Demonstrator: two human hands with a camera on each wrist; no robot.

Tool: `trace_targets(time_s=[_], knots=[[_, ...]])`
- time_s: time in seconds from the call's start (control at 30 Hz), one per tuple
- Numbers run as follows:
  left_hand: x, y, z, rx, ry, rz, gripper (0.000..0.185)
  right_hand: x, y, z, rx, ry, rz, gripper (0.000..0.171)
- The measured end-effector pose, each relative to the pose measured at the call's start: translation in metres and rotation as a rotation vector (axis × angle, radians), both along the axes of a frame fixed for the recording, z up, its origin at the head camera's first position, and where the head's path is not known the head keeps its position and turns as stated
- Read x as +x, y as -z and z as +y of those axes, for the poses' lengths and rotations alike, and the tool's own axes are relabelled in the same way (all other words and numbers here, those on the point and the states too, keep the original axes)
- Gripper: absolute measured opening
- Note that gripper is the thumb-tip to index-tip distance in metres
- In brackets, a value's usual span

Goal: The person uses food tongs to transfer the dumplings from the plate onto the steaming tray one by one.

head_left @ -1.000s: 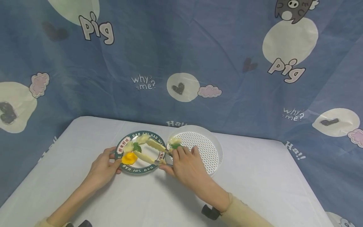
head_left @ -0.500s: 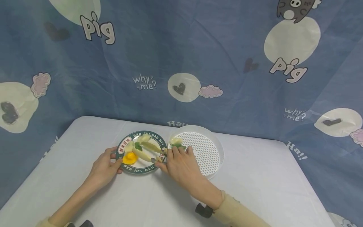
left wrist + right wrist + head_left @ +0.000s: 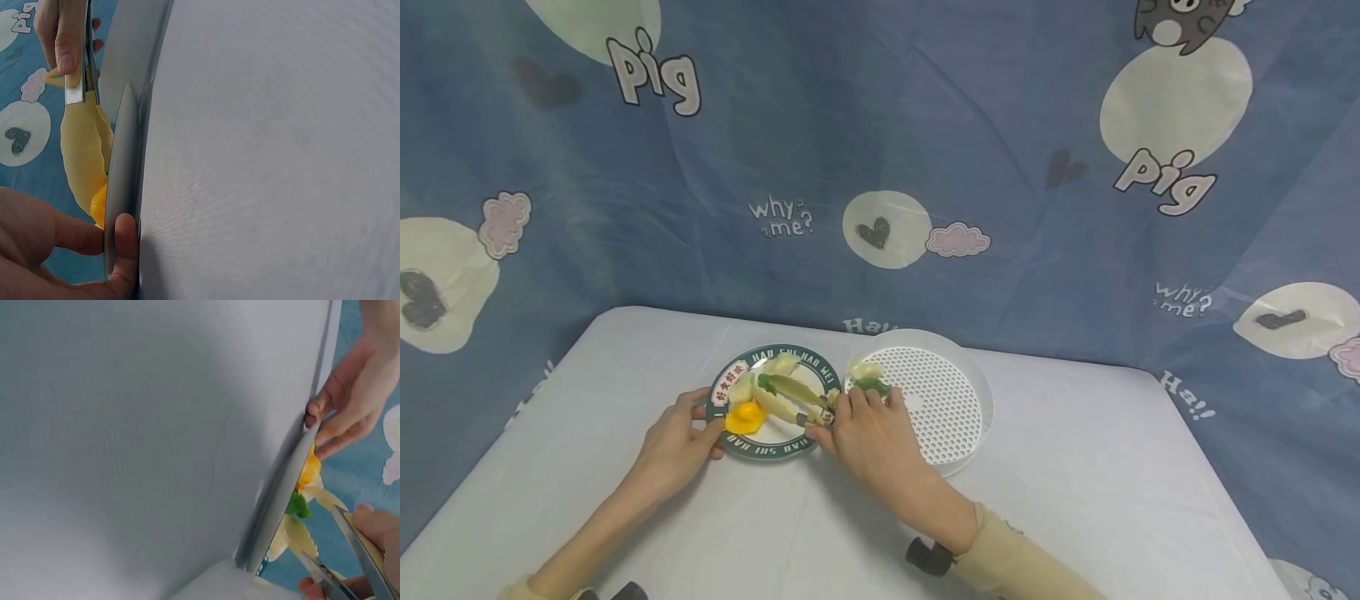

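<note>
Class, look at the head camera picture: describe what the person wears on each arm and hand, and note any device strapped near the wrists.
Both hands are bare, with no gloves or rings to be seen. The right hand comes from a pale beige long sleeve pulled back from the wrist, with a dark rounded device at that wrist. The left hand has a bare forearm; a beige cuff and a dark device show at the bottom edge.

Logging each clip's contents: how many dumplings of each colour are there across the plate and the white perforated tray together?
Pale dumplings: 3
Green dumplings: 2
Orange dumpling: 1
Total: 6
</note>
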State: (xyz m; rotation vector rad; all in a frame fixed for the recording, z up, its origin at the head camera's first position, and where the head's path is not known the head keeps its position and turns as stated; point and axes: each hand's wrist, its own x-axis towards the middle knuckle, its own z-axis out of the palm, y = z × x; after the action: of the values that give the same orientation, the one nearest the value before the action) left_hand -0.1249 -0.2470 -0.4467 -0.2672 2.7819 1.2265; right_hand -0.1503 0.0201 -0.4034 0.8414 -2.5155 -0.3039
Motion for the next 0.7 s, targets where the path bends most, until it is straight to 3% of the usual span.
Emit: trace_targets(time_s=[0.57,0.7], knots=[[-0.0001,-0.0002,0.0027,0.01,-0.013,0.0,0.071,0.0024,-0.0046,-0.0012,-0.015,0.077,-0.12,0.059],[-0.0001,-0.0009,0.0018,0.002,-0.01,0.001,0.071,0.0016,-0.0046,-0.0012,-0.015,0.067,-0.097,0.057]])
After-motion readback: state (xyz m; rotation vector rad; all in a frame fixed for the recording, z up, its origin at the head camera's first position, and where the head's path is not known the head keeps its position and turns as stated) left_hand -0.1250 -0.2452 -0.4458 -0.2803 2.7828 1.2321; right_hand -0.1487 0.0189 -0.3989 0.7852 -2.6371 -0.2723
